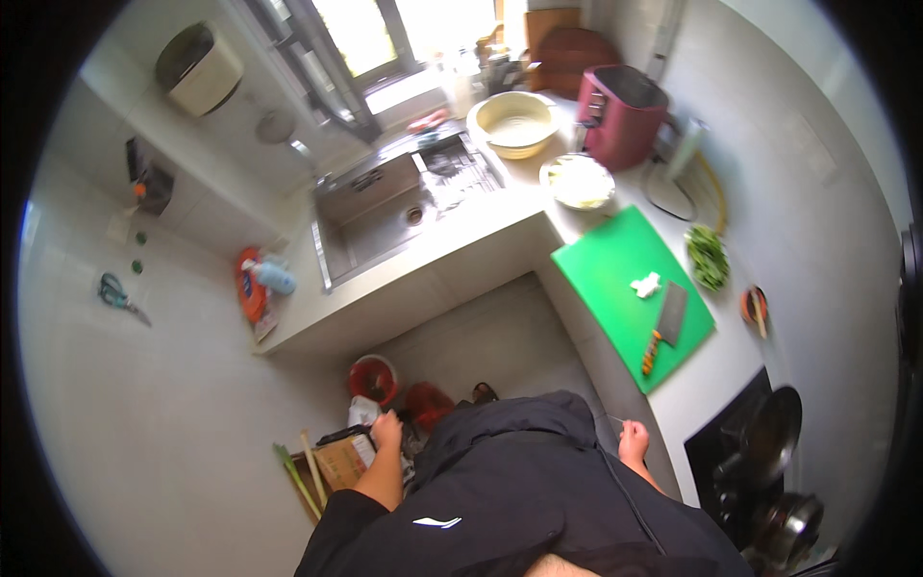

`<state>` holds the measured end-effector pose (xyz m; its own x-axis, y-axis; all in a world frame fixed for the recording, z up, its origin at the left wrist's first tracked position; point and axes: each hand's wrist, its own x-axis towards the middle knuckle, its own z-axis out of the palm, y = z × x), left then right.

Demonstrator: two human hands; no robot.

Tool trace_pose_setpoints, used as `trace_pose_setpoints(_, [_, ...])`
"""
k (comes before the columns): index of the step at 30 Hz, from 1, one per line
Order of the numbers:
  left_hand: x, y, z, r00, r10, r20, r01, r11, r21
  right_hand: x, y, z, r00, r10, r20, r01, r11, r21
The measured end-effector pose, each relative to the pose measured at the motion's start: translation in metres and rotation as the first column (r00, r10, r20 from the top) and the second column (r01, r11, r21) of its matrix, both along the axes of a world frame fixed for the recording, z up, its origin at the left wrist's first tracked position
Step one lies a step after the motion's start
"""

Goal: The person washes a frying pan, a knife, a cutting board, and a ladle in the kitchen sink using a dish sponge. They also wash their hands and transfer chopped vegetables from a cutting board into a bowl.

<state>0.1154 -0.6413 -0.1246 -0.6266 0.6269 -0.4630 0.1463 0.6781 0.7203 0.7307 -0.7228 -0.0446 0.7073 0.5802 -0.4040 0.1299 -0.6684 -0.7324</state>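
My left hand [386,430] hangs low on the left with its fingers curled. It is beside a white plastic bag [363,412] and above a cardboard box [344,464]; whatever it may hold is too small to tell. Near the counter's front edge, my right hand [633,440] is closed, and a thin pale line shows at its fingers. Away from both hands, a green cutting board [608,262] lies on the right counter. On it rest a cleaver [671,315] with a yellow-brown handle and a small white piece of food [646,285].
A steel sink [370,216] is set in the far counter. A cream basin [514,125], a bowl of pale food [577,183], a red air fryer [623,115] and leafy greens [709,258] stand around the board. A black pan [772,438] sits at right; a red bucket [373,381] is on the floor.
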Motion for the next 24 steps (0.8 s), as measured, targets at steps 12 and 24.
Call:
trace_pose_setpoints(12, [0.024,0.276,0.095,0.984,0.087,0.153,-0.138,0.921,0.365,-0.118,0.419,0.056,0.846,0.479,-0.235,-0.425,0.871,0.245])
trace_pose_setpoints(24, [-0.024,0.446,0.347,0.678,-0.672,0.299,0.318,0.634,0.705,-0.370,0.690,0.237,-0.084,0.854,-0.513,-0.704,0.313,0.637])
